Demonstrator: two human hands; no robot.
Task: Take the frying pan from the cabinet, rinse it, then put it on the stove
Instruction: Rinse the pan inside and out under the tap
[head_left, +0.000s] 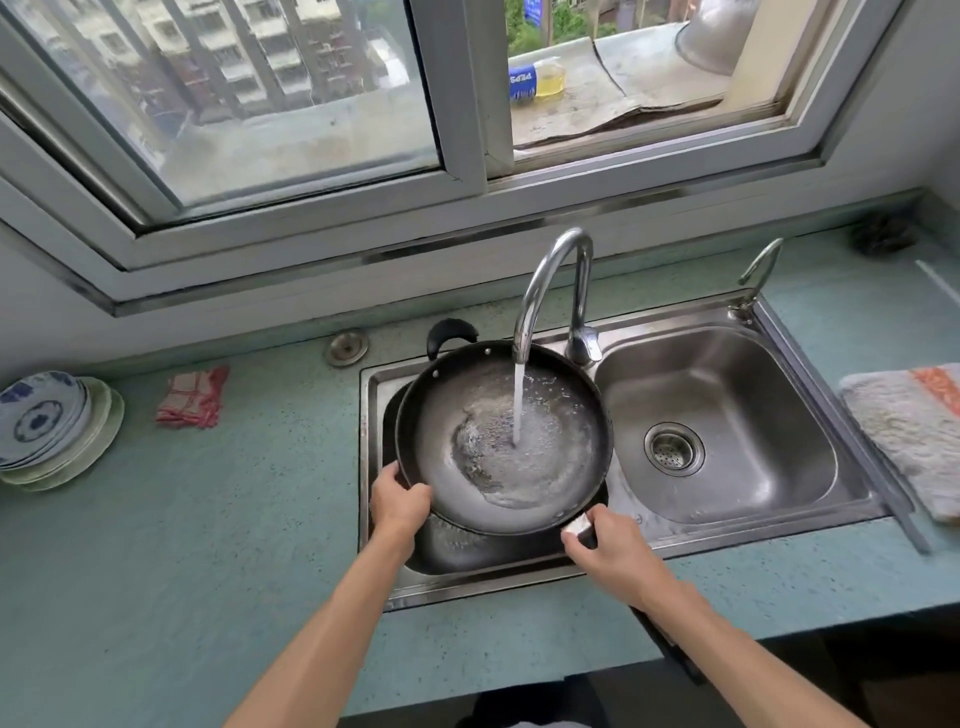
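Frying pan (447, 415) held over left basin of sink (675, 318), under running faucet (550, 291). Stream lands just right of pan's centre; water pools inside. Left hand (400, 501) grips pan rim at 8 o'clock. Right hand (608, 551) wrapped round handle at 5 o'clock. Stacked plates (47, 426) on counter, 9 o'clock.

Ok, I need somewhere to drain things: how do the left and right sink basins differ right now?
The left basin is mostly covered by the frying pan, held under the running tap; the right basin shows its floor and drain strainer. Water falls over the left basin, none over the right. Both are stainless steel.
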